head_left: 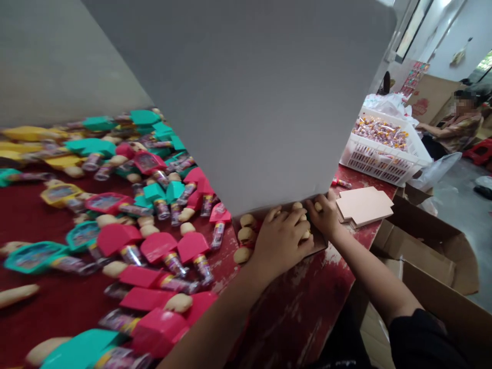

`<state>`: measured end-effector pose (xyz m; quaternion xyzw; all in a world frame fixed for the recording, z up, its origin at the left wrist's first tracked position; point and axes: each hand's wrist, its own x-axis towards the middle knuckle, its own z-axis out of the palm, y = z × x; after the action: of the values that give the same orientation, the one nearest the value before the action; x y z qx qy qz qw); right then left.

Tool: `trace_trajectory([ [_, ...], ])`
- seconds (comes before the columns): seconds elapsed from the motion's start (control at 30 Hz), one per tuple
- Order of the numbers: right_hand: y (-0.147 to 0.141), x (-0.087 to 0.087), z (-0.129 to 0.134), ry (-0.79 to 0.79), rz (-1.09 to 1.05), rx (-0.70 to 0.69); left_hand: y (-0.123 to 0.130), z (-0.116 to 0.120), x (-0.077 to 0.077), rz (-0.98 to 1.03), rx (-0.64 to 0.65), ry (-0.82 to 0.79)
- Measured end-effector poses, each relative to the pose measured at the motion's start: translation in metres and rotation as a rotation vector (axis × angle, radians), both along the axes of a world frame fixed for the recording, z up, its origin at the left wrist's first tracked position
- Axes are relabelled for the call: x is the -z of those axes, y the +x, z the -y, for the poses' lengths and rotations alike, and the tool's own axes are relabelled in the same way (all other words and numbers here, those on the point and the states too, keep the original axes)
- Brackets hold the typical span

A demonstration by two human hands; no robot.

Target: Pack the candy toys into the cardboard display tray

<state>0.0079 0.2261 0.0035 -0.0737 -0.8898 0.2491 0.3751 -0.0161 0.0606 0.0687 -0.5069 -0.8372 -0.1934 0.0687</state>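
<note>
The left hand (280, 241) and right hand (325, 216), half-curled, press their fingers on the lower edge of a large grey cardboard sheet (246, 102), which stands tilted on a worn red table (295, 307). Tan card blanks (364, 206) lie just right; blurred toy candy tubes (172, 264) show no readable labels. A white plastic crate (380, 159) and seated co-worker (455, 125) are farther off.
</note>
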Motion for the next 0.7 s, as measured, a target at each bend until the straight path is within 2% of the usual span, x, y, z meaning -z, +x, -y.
trace_trajectory([
  [0.13,0.0,0.012,0.001,-0.072,-0.043,0.022,0.004,-0.001,0.002,0.025,0.003,-0.012],
  [0.2,0.001,0.014,0.002,-0.167,-0.081,0.069,0.012,0.008,0.002,-0.045,0.033,0.112],
  [0.3,0.0,0.009,0.001,-0.39,-0.093,0.138,0.029,0.043,0.001,-0.25,0.008,0.435],
  [0.37,-0.002,0.003,-0.002,-0.518,0.038,0.121,0.041,0.078,-0.001,-0.36,-0.109,0.577],
  [0.4,-0.002,0.001,-0.003,-0.561,0.125,0.117,0.046,0.099,-0.002,-0.386,-0.208,0.587],
  [0.47,-0.003,-0.003,-0.004,-0.611,0.239,0.115,0.054,0.141,0.0,-0.323,-0.474,0.432],
  [0.5,-0.002,-0.003,-0.004,-0.622,0.251,0.118,0.057,0.162,0.003,-0.223,-0.632,0.26],
  [0.57,0.0,-0.003,-0.001,-0.621,0.205,0.119,0.059,0.198,0.013,0.069,-0.892,-0.208],
  [0.63,0.004,-0.001,0.002,-0.598,0.168,0.129,0.061,0.221,0.025,0.278,-0.995,-0.583],
  [0.7,0.008,0.003,0.004,-0.568,0.169,0.154,0.062,0.231,0.037,0.3,-1.024,-0.709],
])
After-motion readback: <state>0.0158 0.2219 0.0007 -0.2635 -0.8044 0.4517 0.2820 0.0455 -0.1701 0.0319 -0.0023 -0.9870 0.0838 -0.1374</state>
